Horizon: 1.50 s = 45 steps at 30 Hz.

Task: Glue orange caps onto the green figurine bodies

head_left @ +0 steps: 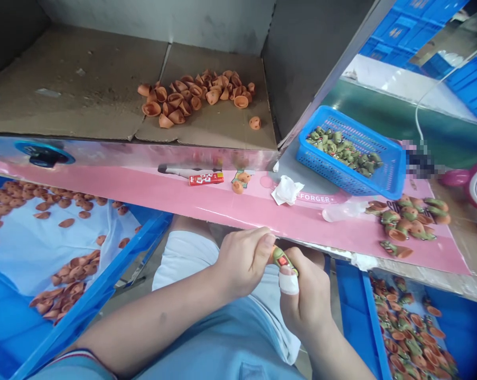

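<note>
Above my lap, close to the table's front edge, both hands meet around a small green-and-orange molded piece (281, 257) with a red spot. My left hand (242, 259) is closed on its orange end, thumb on top. My right hand (308, 293) grips the green end; white tape wraps its thumb. The fingers cover much of the piece. Similar green-and-orange pieces (410, 219) lie in a cluster on the table's right side. Small green pieces (337, 145) fill part of a blue basket (351, 179).
Hollow orange caps (183, 100) are heaped on cardboard inside a metal cabinet with a black knob (44, 156). A red packet (206, 178), crumpled tissue (288, 190) and clear plastic item (343, 211) lie on the pink mat. Blue crates (139, 240) of pieces flank my legs.
</note>
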Tool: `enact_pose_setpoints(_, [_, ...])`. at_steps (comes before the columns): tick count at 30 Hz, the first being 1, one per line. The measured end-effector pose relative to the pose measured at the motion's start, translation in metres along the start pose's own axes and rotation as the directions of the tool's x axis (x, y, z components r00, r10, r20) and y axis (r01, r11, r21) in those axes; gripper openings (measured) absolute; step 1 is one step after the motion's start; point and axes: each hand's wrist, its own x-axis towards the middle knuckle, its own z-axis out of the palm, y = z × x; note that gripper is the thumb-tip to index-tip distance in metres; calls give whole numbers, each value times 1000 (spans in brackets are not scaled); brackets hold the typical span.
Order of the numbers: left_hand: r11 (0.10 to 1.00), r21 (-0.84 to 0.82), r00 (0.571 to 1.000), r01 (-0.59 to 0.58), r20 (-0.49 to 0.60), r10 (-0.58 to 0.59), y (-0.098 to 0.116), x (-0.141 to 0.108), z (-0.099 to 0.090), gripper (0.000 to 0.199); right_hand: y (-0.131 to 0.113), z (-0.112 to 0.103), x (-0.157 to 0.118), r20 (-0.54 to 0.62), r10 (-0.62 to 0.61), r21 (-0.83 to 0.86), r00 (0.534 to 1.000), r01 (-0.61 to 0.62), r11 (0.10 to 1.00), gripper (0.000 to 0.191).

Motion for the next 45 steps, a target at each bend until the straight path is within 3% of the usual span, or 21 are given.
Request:
enact_pose_setpoints(6, [996, -81, 998, 46, 50, -42, -6, 0, -1, 41, 5, -2, 1, 62, 57, 16, 996, -58, 998, 29])
enact_pose_setpoints(12, [951, -308, 953, 20, 295, 76, -11, -1, -7, 39, 8, -12, 6, 228, 152, 230, 962, -205, 951, 35])
enact_pose_setpoints(16, [906, -415, 958, 83, 283, 41, -10, -3, -2, 39, 5, -14, 5, 182, 140, 214, 973, -178, 960, 34])
enact_pose_setpoints(23, [916, -396, 961, 66, 271, 48, -10, -10, 5, 43, 1, -14, 1, 91, 56, 148, 994, -69, 987, 27])
enact_pose_setpoints(26, [936, -349, 969, -46, 212, 127, -10, -10, 5, 44, 2, -13, -2, 100, 39, 231, 994, -62, 971, 26])
enact_pose_setpoints(28, [944, -250, 963, -215, 110, 248, -11, -8, 4, 46, 4, -14, -3, 135, 25, 366, 991, -73, 928, 27])
enact_pose_setpoints(31, [871, 9, 871, -491, -27, 491, -11, -4, 1, 45, 7, -18, -3, 265, 32, 580, 964, -186, 793, 35])
enact_pose_setpoints(33, [786, 161, 793, -597, -29, 608, -11, -1, -1, 44, 9, -22, -1, 380, 26, 651, 925, -287, 703, 42])
enact_pose_setpoints(35, [722, 244, 746, -648, 14, 665, -12, -1, -3, 45, 10, -25, 0, 477, 4, 652, 879, -357, 669, 45])
enact_pose_setpoints(37, [692, 275, 731, -667, 64, 680, -13, -2, -3, 48, 10, -26, 1, 527, 4, 611, 850, -382, 693, 43])
enact_pose_setpoints(45, [680, 277, 732, -679, 182, 657, -8, -6, -3, 52, 7, -27, -2, 435, 30, 547, 900, -291, 785, 30])
